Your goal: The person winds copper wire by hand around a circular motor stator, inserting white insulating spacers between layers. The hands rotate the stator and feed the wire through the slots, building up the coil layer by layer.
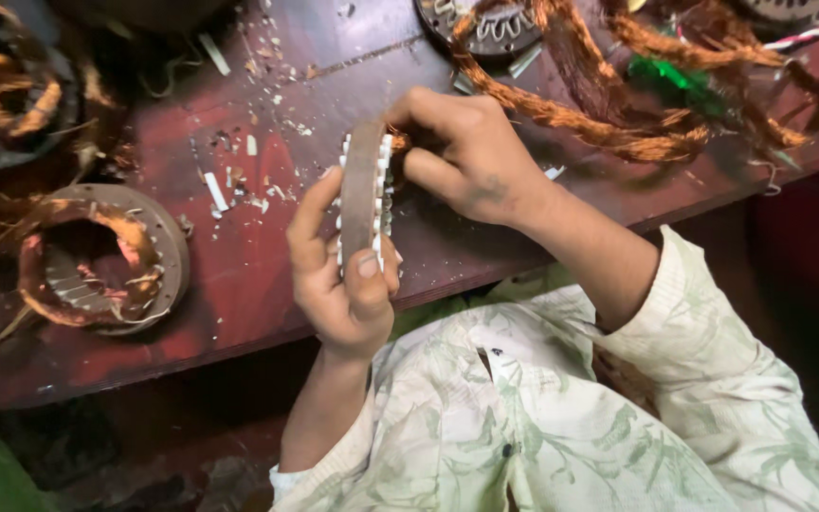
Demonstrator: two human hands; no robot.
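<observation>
Centre of frame, the left hand (343,284) is clamping a round brown metal stator ring with white slot liners (364,194) on edge, while the right hand (462,156) is pinching copper wire (561,114) at its top; a sudden yank could slip the ring or nick fingers.

The left hand (343,275) rises from the lower middle, forearm bare below a rolled pale sleeve, wrist straight. Its fingers curl up and around, the thumb pressed flat across the front with the nail facing the camera, in a closed grip. The right hand (462,152) comes in from the right on a bent, bare forearm, knuckles upward, fingers bunched and pinched together just above and beside the left hand.
</observation>
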